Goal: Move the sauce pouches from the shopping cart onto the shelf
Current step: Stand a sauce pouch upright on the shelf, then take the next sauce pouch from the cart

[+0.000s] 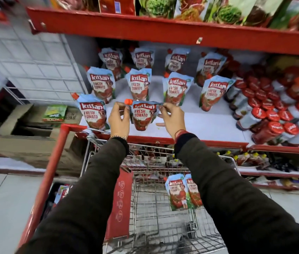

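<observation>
A tomato sauce pouch (pixel 143 116) with an orange cap stands upright on the white shelf (pixel 209 123), near its front edge. My left hand (pixel 119 119) pinches its top left corner by the cap and my right hand (pixel 170 119) pinches its top right corner. Several matching pouches stand in rows behind it, and one pouch (pixel 92 111) stands just to its left. Below, two more pouches (pixel 182 192) lean upright inside the wire shopping cart (pixel 156 208).
Red-capped jars (pixel 271 114) crowd the shelf's right side. The red upper shelf (pixel 163 28) overhangs above. A red post (pixel 53 171) stands to the left, with cardboard boxes (pixel 25 136) beyond it. Another pouch (pixel 61 194) shows low on the left.
</observation>
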Available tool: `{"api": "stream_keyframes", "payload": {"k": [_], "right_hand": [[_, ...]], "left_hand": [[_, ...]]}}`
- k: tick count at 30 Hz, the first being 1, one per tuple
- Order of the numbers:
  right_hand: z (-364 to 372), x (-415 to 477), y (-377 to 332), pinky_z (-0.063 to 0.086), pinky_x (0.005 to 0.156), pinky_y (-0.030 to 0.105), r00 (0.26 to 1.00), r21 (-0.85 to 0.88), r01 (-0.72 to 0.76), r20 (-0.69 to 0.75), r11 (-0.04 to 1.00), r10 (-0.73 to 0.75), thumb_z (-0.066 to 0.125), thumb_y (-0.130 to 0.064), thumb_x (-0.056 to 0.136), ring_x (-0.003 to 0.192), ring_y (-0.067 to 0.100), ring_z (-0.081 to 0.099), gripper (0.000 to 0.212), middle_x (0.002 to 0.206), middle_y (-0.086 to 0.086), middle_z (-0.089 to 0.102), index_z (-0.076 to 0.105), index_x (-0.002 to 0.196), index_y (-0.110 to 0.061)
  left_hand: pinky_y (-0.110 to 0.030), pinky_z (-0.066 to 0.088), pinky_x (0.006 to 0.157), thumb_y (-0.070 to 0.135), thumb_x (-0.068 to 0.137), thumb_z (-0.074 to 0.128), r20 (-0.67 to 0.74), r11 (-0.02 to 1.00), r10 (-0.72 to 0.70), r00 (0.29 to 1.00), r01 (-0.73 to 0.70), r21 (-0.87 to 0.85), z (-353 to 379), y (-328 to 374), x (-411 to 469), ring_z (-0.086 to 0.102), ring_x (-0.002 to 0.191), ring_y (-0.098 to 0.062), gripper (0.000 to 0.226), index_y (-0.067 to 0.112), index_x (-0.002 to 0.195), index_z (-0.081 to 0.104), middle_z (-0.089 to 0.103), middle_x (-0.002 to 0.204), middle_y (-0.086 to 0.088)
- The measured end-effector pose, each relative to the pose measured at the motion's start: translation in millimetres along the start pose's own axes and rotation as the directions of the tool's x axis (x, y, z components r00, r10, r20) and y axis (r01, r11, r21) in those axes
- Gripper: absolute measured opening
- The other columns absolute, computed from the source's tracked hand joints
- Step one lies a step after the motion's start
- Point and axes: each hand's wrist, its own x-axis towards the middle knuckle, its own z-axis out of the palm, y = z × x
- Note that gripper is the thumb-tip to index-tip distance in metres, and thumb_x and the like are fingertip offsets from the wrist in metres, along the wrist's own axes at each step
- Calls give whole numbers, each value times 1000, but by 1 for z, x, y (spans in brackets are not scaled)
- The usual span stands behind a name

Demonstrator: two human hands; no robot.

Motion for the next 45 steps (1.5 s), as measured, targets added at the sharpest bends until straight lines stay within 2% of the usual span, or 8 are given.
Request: {"api": "stream_keyframes", "payload": {"k": [5,12,17,20,23,29,36,45], "right_hand": [[15,6,14,61,75,60,999,-51,-26,27,998,28,52,-13,100,106,37,69,14,116,20,69,65,98,-9],[13,8,22,61,84,48,998,-207,46,57,977,-35,52,-23,100,81,15,68,24,109,5,69,63,117,-11],[8,5,33,60,87,47,997,-238,50,74,970,-33,58,-19,96,89,19,63,31,122,9,69,60,126,-11],[-1,-2,49,61,82,33,1000,-218,22,22,976,-18,60,-17,94,87,18,67,29,112,3,72,63,122,-18],[-19,-22,75,48,64,4,997,-199,-25,-81,980,9,63,-26,93,72,4,64,20,90,-7,68,67,112,-21],[-63,-63,175,57,70,22,983,-294,-170,-115,940,142,64,-33,92,72,4,67,14,82,-5,72,72,96,-23],[-107,-84,306,50,85,33,876,-546,-417,-28,727,482,62,-18,91,101,32,70,21,102,18,77,77,96,-4],[-87,-81,395,51,84,34,756,-612,-501,35,612,654,49,-10,96,101,35,66,22,106,24,69,65,100,4]], "left_hand": [[-59,57,87,43,89,49,-10,998,-45,999,45,41,-1,-30,6,66,97,-36,11,49,80,51,66,98,-14],[-54,57,89,29,97,53,-23,997,-65,998,66,35,1,-24,-3,65,97,-33,5,25,97,56,62,97,-2],[-11,51,83,22,97,55,-68,996,-84,994,85,15,4,-26,-12,59,107,-22,28,8,121,54,62,121,-9],[-20,55,83,20,96,55,-183,994,-101,978,91,-60,9,-33,-33,60,109,-21,27,12,122,52,61,124,-10],[-4,46,76,14,96,54,-227,994,-95,969,78,-80,25,-41,-72,59,103,-16,24,9,119,54,62,119,-10],[-21,48,88,11,96,53,37,984,-174,984,172,47,86,-97,-157,60,99,-13,17,12,112,60,65,112,-3],[-42,51,77,29,95,47,323,770,-615,720,458,445,157,-194,-221,65,94,-40,39,3,120,63,69,114,-25],[-37,42,109,15,102,40,306,542,-822,480,496,678,206,-277,-246,52,131,-34,39,-1,137,49,53,143,-21]]}}
